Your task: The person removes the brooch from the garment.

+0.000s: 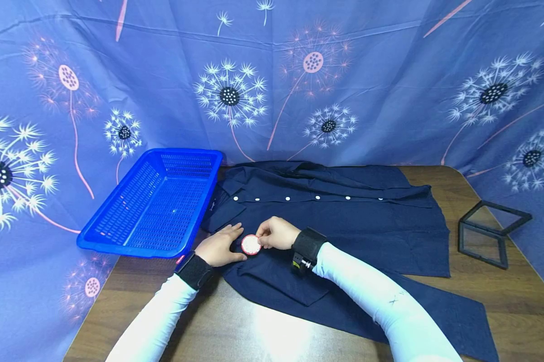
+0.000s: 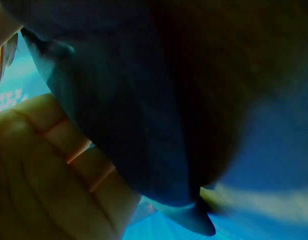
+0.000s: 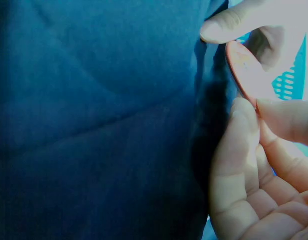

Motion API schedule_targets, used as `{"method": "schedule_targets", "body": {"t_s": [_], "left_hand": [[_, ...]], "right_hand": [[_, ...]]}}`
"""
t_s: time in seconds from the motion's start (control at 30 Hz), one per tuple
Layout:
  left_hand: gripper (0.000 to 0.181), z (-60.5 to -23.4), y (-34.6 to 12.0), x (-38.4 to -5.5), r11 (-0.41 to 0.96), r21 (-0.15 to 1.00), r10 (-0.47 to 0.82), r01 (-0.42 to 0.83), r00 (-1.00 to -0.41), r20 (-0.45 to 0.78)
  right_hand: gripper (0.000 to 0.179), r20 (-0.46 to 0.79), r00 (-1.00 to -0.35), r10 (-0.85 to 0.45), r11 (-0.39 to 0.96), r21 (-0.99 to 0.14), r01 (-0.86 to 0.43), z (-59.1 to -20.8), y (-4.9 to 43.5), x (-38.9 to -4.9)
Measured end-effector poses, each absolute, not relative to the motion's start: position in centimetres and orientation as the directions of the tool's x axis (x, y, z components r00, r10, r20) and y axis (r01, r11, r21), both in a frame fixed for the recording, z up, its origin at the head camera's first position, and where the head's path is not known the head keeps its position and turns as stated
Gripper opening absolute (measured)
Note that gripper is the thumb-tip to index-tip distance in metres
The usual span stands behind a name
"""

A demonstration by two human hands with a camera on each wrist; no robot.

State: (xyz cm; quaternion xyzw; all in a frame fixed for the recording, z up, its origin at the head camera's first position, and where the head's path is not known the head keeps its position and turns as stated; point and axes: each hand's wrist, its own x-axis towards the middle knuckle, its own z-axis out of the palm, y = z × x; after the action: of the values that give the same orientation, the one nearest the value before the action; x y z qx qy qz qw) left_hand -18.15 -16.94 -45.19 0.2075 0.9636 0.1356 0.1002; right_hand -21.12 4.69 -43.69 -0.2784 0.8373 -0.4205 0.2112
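Note:
A dark navy shirt (image 1: 335, 221) with a row of white buttons lies spread on the table. My right hand (image 1: 278, 233) pinches a thin round white disc with a red rim (image 1: 251, 244) by its edge, over the shirt near the collar end. In the right wrist view the disc (image 3: 246, 72) appears almost edge-on between thumb and fingers. Beside it, my left hand (image 1: 218, 246) rests on the cloth with fingers extended and thumb near the disc. The left wrist view is dark and shows the left palm (image 2: 49, 170) against the fabric.
A blue plastic basket (image 1: 187, 211) stands at the left, close to the left hand and the shirt. On the right of the wooden table (image 1: 532, 281) lies a black hinged frame (image 1: 482, 246), unfolded. A patterned blue cloth (image 1: 380, 90) hangs behind.

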Motion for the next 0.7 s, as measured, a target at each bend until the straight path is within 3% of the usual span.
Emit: {"method": "schedule_targets", "body": {"t_s": [0.7], "left_hand": [[0.081,-45.2,-16.8,-18.2,0.881,0.313,0.413,0.355,-0.900,-0.143]], "right_hand": [[0.007,0.056,-0.834,-0.548,0.375,-0.876,-0.305,-43.6,9.8,-22.4]]}}
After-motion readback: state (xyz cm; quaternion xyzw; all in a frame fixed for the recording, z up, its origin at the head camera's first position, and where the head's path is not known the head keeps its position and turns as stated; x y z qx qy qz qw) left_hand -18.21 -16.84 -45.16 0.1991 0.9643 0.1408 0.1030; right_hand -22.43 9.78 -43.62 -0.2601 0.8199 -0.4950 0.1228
